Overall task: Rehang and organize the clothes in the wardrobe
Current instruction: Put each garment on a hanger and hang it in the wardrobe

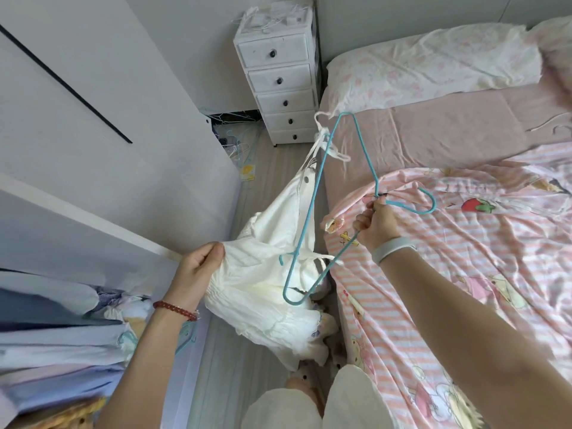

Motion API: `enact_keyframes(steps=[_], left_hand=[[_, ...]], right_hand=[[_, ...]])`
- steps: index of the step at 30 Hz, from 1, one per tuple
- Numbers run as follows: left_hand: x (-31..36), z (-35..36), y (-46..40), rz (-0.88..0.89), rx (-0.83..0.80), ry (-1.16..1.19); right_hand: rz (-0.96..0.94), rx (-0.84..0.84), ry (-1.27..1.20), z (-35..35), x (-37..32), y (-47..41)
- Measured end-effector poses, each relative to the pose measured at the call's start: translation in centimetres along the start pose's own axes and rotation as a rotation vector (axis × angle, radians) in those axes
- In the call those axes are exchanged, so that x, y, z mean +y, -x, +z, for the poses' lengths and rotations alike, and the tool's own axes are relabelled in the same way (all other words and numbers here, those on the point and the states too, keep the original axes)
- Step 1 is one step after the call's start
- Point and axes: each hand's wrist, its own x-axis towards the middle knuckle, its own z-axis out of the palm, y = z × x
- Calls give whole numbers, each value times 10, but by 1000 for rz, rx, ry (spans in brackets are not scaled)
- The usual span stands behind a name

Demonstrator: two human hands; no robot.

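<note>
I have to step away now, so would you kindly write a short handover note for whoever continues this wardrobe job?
Left hand: grips a bunched edge of the white garment.
Right hand: holds the teal hanger at the base of its hook, over the bed.
Done: one tie strap is looped at the hanger's far corner.
Left: seat the garment squarely on the hanger, then hang it in the wardrobe on the left. More hangers lie on the floor beside the drawer unit.
</note>
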Motion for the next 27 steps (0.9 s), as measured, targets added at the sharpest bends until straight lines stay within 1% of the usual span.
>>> enact_keyframes(steps=[5,10,12,14,16,19,21,24,27], left_hand=[[-7,-19,6,-13,64,12],[-18,-36,14,-82,19,87],[-18,-41,17,-84,-11,100],[-16,-44,19,-92,-46,99],[-13,-42,21,-76,-99,84],[-6,-39,20,-59,-138,77],[-5,-41,19,-58,-113,104],[-5,-50,18,-51,11,179],[-9,-58,18,-46,96,177]], right_hand=[[227,16,-96,8,-3,0],[280,80,-25,13,-4,4],[267,78,3,17,0,8],[244,102,-30,23,8,7],[191,105,-14,29,22,4],[145,70,-16,33,49,-3],[81,50,18,33,60,-3],[-49,18,142,34,60,2],[-71,25,214,30,51,6]])
